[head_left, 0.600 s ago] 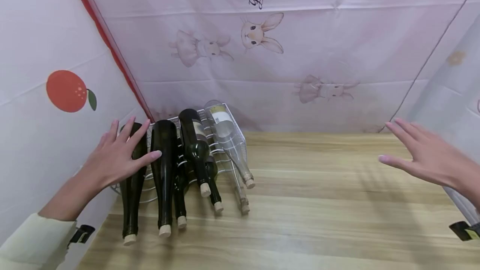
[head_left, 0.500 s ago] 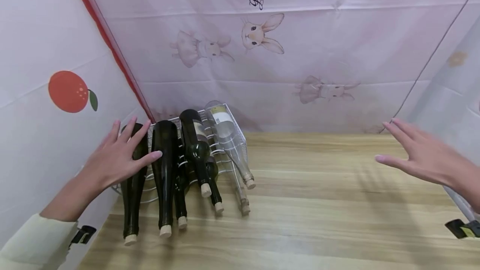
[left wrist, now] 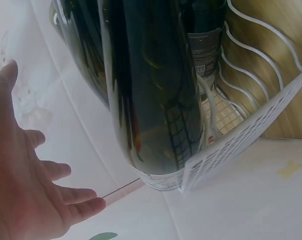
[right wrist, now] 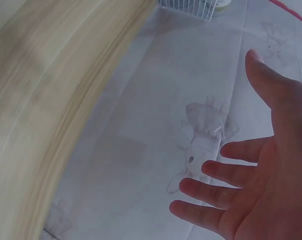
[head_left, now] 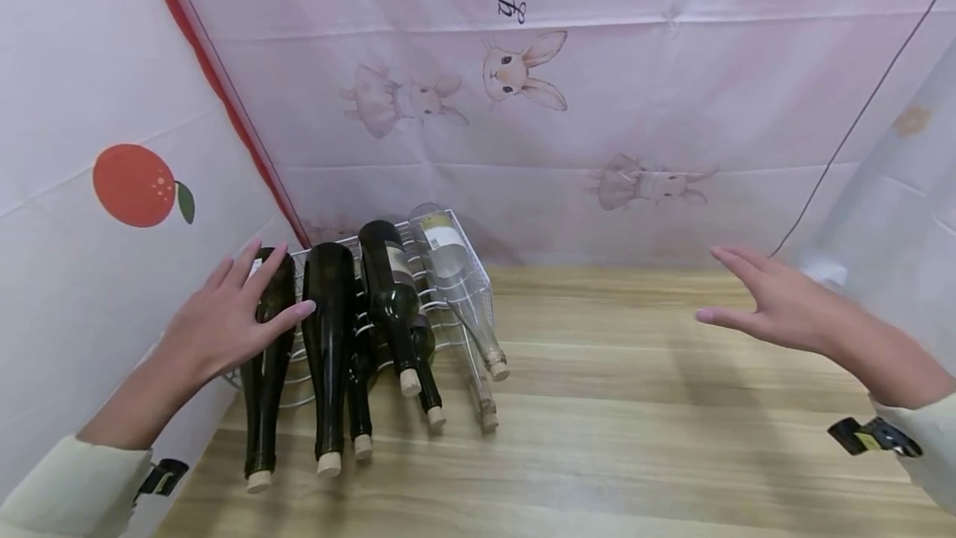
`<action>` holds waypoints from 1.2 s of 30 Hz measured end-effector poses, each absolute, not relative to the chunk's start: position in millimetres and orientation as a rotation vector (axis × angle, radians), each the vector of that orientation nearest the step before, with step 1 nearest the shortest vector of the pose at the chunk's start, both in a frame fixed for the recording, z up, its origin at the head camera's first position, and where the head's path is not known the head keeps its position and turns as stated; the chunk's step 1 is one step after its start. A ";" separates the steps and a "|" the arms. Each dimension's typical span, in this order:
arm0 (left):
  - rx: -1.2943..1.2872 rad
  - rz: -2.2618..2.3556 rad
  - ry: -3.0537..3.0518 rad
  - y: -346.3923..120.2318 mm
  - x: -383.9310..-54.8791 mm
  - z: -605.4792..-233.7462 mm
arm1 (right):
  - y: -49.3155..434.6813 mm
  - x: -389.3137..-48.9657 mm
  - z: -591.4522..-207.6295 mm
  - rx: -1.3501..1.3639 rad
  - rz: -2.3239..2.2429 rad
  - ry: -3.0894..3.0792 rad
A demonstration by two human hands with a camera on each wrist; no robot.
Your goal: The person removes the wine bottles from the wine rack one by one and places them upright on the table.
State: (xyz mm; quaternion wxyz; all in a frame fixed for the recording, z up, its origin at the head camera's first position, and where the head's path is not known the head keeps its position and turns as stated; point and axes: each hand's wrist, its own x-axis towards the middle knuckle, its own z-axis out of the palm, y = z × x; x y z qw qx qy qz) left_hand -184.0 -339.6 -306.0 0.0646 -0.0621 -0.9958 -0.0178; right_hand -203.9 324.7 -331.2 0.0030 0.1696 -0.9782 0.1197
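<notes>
A white wire rack (head_left: 468,246) at the table's left holds several corked bottles in two layers, necks toward me. On top lie a dark bottle (head_left: 261,405) at the far left, a second dark bottle (head_left: 329,339), a labelled dark bottle (head_left: 392,289) and a clear bottle (head_left: 451,272). Below show more necks, including a dark neck (head_left: 360,409). My left hand (head_left: 224,318) hovers by the leftmost bottle, fingers spread; the left wrist view shows it apart from the glass. My right hand (head_left: 784,297) hangs over the table's right side, fingers extended, holding nothing.
The wooden table (head_left: 612,405) extends right of the rack. A pink rabbit-printed sheet (head_left: 635,90) rises behind it, and a white sheet (head_left: 60,289) with an orange print stands close on the left. A whitish object (head_left: 823,270) sits behind my right wrist.
My right hand has moved left over the table, bringing its sleeve cuff into view. The left hand has shifted only slightly. The bottles and rack stay put.
</notes>
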 end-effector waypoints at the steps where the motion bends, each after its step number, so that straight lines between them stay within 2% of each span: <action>1: -0.183 -0.054 -3.007 -340.1 -183.7 -307.1 | 320.4 -204.1 -331.2 0.547 0.379 -3.065; 17: -0.092 -0.140 -2.977 -355.9 -180.1 -311.9 | 273.4 -224.2 -329.2 0.660 0.291 -2.967; 36: -0.046 -0.246 -2.949 -368.0 -178.6 -316.9 | 229.8 -242.1 -323.7 0.751 0.447 -2.898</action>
